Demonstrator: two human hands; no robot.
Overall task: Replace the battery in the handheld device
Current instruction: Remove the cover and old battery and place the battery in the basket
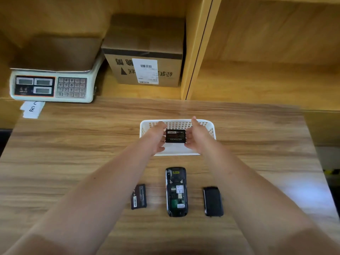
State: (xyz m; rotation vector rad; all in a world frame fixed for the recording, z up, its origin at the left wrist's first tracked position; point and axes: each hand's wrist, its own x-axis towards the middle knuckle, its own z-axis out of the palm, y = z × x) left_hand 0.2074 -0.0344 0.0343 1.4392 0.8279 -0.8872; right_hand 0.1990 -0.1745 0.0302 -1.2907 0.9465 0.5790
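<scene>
A black handheld device (176,192) lies face down near the table's front, its battery bay open and bare. To its left rests a black battery (138,196), partly behind my left forearm. The black back cover (213,201) lies to the device's right. Over a white plastic basket (209,126) farther back, my left hand (156,138) and my right hand (197,138) hold a second black battery (175,136) between them, label side up, one hand on each short end.
A weighing scale (51,85) carrying a brown box stands on the shelf at the back left, with a paper note (32,109) under it. A labelled cardboard box (145,57) sits on the same shelf. The wooden table (73,144) spreads around the parts.
</scene>
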